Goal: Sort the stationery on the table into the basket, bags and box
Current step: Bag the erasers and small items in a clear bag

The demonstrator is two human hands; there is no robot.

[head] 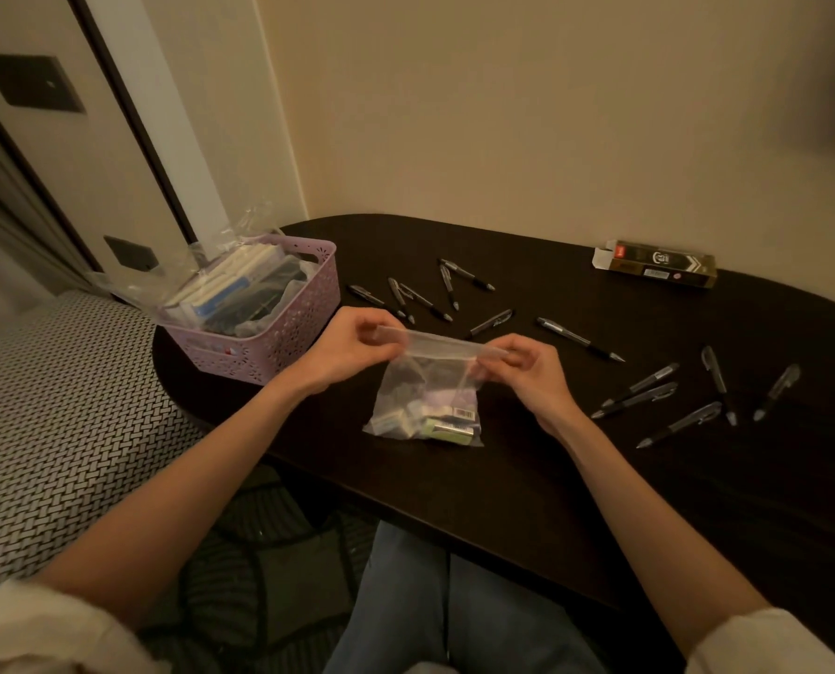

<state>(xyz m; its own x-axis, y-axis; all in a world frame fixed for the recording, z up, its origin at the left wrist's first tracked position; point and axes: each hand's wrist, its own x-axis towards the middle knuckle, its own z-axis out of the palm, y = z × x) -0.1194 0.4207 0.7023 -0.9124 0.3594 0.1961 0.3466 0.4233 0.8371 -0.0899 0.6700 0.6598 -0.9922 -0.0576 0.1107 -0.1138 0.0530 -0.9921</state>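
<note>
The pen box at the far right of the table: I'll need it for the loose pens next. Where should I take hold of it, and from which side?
Grip the pen box across its long sides near the middle, coming from above. It lies flat and clear of the pens, with its flap open at the left end, so avoid that end.

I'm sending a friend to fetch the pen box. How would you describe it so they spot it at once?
Start at the dark oval table and look to its far right edge by the wall. There lies the pen box, a long, flat, dark olive carton on its side, its white end flap open toward the pink basket. It is the only carton; the things nearest it are loose pens.
</note>
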